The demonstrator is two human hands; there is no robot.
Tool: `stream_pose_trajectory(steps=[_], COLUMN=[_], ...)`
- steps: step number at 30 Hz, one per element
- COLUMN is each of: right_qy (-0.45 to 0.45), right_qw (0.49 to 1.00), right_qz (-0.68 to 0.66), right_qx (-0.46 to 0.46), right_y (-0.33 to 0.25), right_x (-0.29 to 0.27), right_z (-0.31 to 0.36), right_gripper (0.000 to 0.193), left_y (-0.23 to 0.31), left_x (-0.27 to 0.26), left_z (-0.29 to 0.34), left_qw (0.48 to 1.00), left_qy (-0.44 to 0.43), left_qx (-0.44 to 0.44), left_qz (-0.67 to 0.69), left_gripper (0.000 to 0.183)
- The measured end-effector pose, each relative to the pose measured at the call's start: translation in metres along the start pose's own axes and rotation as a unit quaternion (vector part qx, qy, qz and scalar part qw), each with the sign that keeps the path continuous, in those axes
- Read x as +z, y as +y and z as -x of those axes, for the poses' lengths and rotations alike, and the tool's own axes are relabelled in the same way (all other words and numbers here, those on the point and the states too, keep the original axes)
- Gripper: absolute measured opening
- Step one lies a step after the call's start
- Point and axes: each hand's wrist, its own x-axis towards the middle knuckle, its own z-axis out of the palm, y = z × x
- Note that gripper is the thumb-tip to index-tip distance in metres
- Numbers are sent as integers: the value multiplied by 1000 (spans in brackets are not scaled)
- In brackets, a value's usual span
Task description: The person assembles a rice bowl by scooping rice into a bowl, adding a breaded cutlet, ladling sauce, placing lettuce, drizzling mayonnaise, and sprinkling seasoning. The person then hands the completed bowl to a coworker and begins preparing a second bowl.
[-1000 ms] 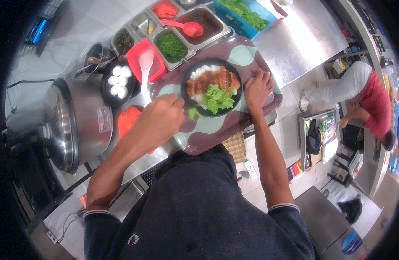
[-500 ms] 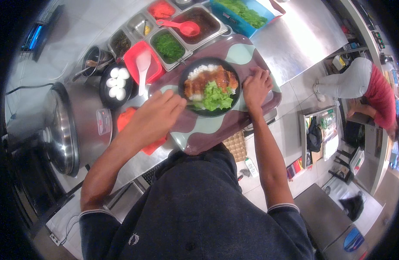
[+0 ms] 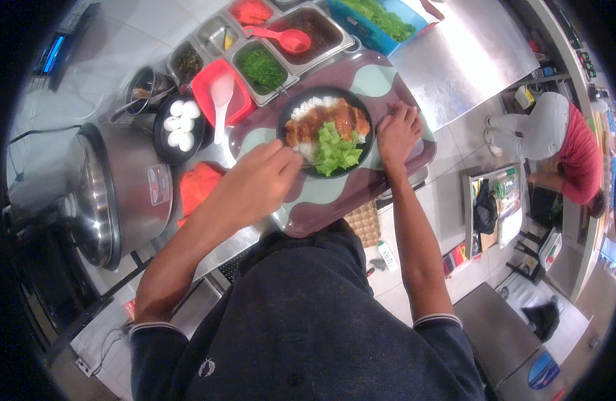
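A black round plate [image 3: 300, 105] stands on a brown and pale-green patterned tray [image 3: 381, 79]. On it lie white rice [image 3: 314, 105], sliced fried cutlet in brown sauce [image 3: 319, 122] and green lettuce [image 3: 337, 148] at the near side. My left hand [image 3: 264, 179] is over the plate's near-left rim, its fingers pinched together; what they hold, if anything, is hidden. To the right of the plate, my right hand [image 3: 399, 137] rests on the tray with bent fingers apart and nothing in them.
Beyond the tray are metal food pans [image 3: 260, 69], a red ladle [image 3: 293, 41] and a blue lettuce bin [image 3: 368, 30]. Leftward are a red tub [image 3: 239, 107] with a white rice paddle [image 3: 221, 100], peeled eggs [image 3: 181, 125], an orange cloth [image 3: 199, 190] and a rice cooker [image 3: 134, 187]. Another person [image 3: 582, 157] bends at right.
My left hand has shifted right, closer over the plate's near-left part, and more of the orange cloth shows. My right hand stays in place. The other person has bent lower.
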Motion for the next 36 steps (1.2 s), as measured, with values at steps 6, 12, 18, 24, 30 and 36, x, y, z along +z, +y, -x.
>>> stream_pose_trajectory(steps=[6,12,18,24,30,36], right_qy=[8,3,11,15,4,5], right_qw=[1000,1000,1000,1000,1000,1000], right_qz=[-6,1,1,3,7,14], right_qx=[-1,-7,2,-4,3,4], right_y=[0,1,0,2,0,0], right_x=[2,1,4,4,3,3], right_z=[0,-1,-1,0,-1,-1], right_gripper=[35,35,33,33,33,33], left_y=[-1,6,5,2,1,9], left_x=[-17,-36,-43,-36,-22,6], left_z=[15,15,13,14,20,20], left_qw=[996,998,995,992,972,880], left_qy=[-16,4,46,70,37,21], left_qx=[-12,-50,-82,-67,-152,-327], left_qz=[-82,-36,43,76,177,342], left_gripper=[23,19,20,21,21,33])
